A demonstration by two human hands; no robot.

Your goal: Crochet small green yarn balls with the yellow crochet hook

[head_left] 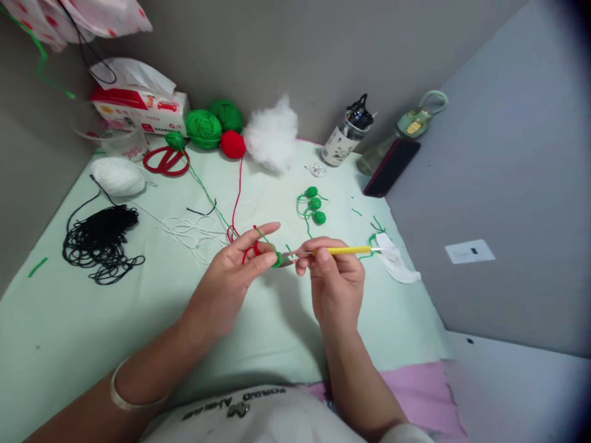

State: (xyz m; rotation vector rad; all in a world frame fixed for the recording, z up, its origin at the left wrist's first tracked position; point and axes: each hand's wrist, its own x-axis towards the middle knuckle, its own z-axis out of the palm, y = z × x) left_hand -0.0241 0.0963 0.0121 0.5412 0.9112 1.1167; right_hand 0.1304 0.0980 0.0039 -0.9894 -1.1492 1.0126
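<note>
My left hand (237, 267) pinches a small green crochet piece (277, 259) between thumb and fingers. Green yarn passes over its raised index finger, and red yarn (250, 251) loops by the same fingers. A crochet hook (346, 250) with a yellow handle lies in the closed fingers of my right hand (335, 280). Its metal shaft points left, and the tip meets the green piece; the exact stitch is too small to make out. Beyond my hands, three small green crocheted balls (314, 204) rest on the table with yarn tails.
Green yarn balls (204, 129), a red yarn ball (233, 144) and white stuffing (272, 134) line the back. Red-handled scissors (167, 161), white yarn (118, 177) and tangled black cord (104, 243) lie left. A pen jar (342, 144), phone (392, 167) and white cloth scrap (396, 259) are right.
</note>
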